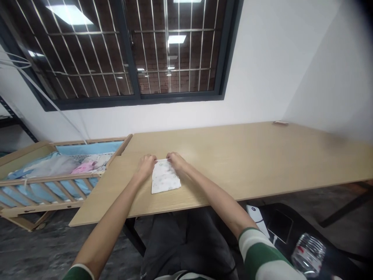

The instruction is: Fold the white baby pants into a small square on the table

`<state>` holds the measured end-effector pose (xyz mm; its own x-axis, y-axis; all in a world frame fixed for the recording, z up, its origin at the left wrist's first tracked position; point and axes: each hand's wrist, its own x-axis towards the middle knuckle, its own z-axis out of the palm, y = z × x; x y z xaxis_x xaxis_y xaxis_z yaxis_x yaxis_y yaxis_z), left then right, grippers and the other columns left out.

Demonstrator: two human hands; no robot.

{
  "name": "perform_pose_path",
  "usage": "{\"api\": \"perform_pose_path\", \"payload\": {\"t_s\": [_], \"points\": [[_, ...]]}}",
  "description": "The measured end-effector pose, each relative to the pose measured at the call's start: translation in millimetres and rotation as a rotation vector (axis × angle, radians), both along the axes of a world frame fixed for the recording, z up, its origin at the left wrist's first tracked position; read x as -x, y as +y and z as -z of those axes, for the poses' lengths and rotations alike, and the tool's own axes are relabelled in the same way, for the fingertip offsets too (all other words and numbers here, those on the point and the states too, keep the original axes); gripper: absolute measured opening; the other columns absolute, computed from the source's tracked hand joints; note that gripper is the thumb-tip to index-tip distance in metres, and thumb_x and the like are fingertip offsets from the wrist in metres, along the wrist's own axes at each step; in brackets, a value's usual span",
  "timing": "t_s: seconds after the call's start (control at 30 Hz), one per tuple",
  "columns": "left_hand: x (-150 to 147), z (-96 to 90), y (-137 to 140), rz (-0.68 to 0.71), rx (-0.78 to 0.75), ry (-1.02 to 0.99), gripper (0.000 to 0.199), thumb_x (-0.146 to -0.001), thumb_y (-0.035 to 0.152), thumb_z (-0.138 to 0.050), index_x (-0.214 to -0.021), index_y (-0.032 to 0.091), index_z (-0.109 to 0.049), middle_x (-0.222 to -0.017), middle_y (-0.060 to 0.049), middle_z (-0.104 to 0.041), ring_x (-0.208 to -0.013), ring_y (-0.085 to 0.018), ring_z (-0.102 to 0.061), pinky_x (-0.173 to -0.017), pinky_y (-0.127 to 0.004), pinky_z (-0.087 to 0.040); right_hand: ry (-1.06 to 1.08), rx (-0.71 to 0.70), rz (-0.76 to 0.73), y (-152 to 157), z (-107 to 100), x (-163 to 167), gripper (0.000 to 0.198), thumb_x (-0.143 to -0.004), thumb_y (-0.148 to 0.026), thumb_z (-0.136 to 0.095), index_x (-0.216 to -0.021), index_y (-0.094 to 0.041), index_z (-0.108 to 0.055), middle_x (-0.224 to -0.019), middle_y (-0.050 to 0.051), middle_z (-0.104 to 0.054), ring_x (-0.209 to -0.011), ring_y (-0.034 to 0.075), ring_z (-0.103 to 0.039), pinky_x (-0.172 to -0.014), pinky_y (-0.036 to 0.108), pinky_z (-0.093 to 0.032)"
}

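Observation:
A small folded white cloth (166, 179) with a faint print lies flat on the wooden table, close to its front edge. My left hand (147, 165) pinches its far left corner. At the far right corner, the fingers of my right hand (176, 160) are closed on the same cloth. Both hands rest low at the tabletop, a short span apart along the cloth's far edge. How many layers the cloth has cannot be made out.
Left of the table (247, 159) stands a wooden crib (67, 177) with blue lining and cloths inside. A plastic bottle (309, 252), a white phone-like device (258, 219) and a dark phone-like device (280, 225) lie on a black surface at lower right. A barred window is ahead.

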<state>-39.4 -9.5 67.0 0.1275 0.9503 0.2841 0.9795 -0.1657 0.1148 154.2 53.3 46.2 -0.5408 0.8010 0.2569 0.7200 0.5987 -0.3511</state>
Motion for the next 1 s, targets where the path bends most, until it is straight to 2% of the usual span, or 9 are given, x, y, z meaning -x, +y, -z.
{"api": "perform_pose_path", "payload": {"t_s": [0.17, 0.23, 0.33, 0.43, 0.5, 0.57, 0.63, 0.8, 1.0], "points": [[-6.0, 10.1, 10.0, -0.045, 0.028, 0.031, 0.029, -0.099, 0.022, -0.047, -0.109, 0.012, -0.072, -0.109, -0.017, -0.07, -0.103, -0.026, -0.062, -0.09, -0.034, -0.043, -0.04, 0.071, 0.056, 13.3, 20.4, 7.7, 0.029, -0.093, -0.017, -0.048, -0.114, -0.015, -0.068, -0.122, 0.015, -0.066, -0.112, 0.028, -0.062, -0.093, 0.035, -0.05], [-13.0, 10.3, -4.1, -0.066, -0.011, 0.039, 0.033, -0.101, 0.021, -0.041, -0.118, 0.01, -0.068, -0.116, -0.02, -0.067, -0.11, -0.028, -0.06, -0.094, -0.036, -0.042, -0.015, 0.043, 0.051, 9.3, 19.1, 8.3, 0.03, -0.095, -0.017, -0.049, -0.119, -0.013, -0.066, -0.127, 0.018, -0.063, -0.118, 0.03, -0.059, -0.097, 0.037, -0.048], [-33.5, 20.3, -49.2, -0.07, -0.069, 0.05, 0.043, -0.104, 0.028, -0.032, -0.13, 0.008, -0.06, -0.126, -0.022, -0.062, -0.116, -0.032, -0.057, -0.098, -0.042, -0.042, 0.068, -0.043, -0.027, -8.7, 9.2, 9.5, 0.036, -0.101, -0.021, -0.043, -0.133, -0.014, -0.058, -0.137, 0.018, -0.057, -0.128, 0.029, -0.053, -0.108, 0.042, -0.042], [-59.9, 46.8, -106.1, 0.012, -0.106, 0.048, 0.051, -0.103, 0.046, -0.035, -0.129, 0.01, -0.062, -0.13, -0.023, -0.061, -0.113, -0.036, -0.059, -0.096, -0.047, -0.045, 0.097, -0.072, -0.242, -42.0, -2.2, 14.1, 0.039, -0.105, -0.03, -0.042, -0.141, -0.019, -0.053, -0.144, 0.013, -0.056, -0.136, 0.024, -0.047, -0.115, 0.04, -0.035], [-73.9, 68.4, -135.5, 0.028, -0.144, 0.037, 0.057, -0.101, 0.053, -0.039, -0.13, 0.009, -0.063, -0.133, -0.026, -0.06, -0.123, -0.042, -0.054, -0.1, -0.053, -0.044, 0.069, -0.038, -0.441, -68.2, -5.5, 18.8, 0.045, -0.106, -0.039, -0.042, -0.146, -0.02, -0.05, -0.152, 0.011, -0.05, -0.143, 0.024, -0.041, -0.119, 0.041, -0.031], [-81.8, 86.8, -152.3, 0.018, -0.152, 0.023, 0.063, -0.099, 0.057, -0.041, -0.132, 0.009, -0.063, -0.135, -0.027, -0.06, -0.131, -0.046, -0.048, -0.105, -0.058, -0.04, 0.015, 0.028, -0.632, -90.8, -2.8, 22.8, 0.051, -0.107, -0.045, -0.038, -0.152, -0.021, -0.045, -0.161, 0.01, -0.04, -0.149, 0.023, -0.033, -0.122, 0.04, -0.026], [-84.7, 98.5, -158.4, -0.007, -0.137, -0.003, 0.066, -0.098, 0.06, -0.041, -0.135, 0.01, -0.063, -0.137, -0.025, -0.06, -0.135, -0.046, -0.046, -0.11, -0.061, -0.035, -0.044, 0.105, -0.736, -104.2, 5.2, 24.9, 0.053, -0.108, -0.045, -0.035, -0.156, -0.024, -0.041, -0.165, 0.008, -0.033, -0.152, 0.02, -0.027, -0.124, 0.037, -0.021], [-85.1, 101.4, -159.8, -0.046, -0.137, -0.049, 0.067, -0.097, 0.062, -0.039, -0.135, 0.013, -0.065, -0.139, -0.025, -0.059, -0.137, -0.048, -0.042, -0.112, -0.065, -0.03, -0.122, 0.245, -0.659, -92.9, 27.6, 23.9, 0.05, -0.108, -0.046, -0.037, -0.155, -0.029, -0.042, -0.166, 0.004, -0.029, -0.155, 0.018, -0.021, -0.126, 0.041, -0.013], [-87.8, 96.8, -162.3, -0.06, -0.163, -0.05, 0.063, -0.097, 0.061, -0.044, -0.146, 0.023, -0.055, -0.15, -0.02, -0.051, -0.144, -0.047, -0.033, -0.111, -0.068, -0.031, -0.166, 0.208, -0.524, -47.0, 38.2, 26.2, 0.055, -0.107, -0.052, -0.036, -0.158, -0.032, -0.036, -0.168, 0.002, -0.023, -0.156, 0.02, -0.015, -0.126, 0.044, -0.007]]}}
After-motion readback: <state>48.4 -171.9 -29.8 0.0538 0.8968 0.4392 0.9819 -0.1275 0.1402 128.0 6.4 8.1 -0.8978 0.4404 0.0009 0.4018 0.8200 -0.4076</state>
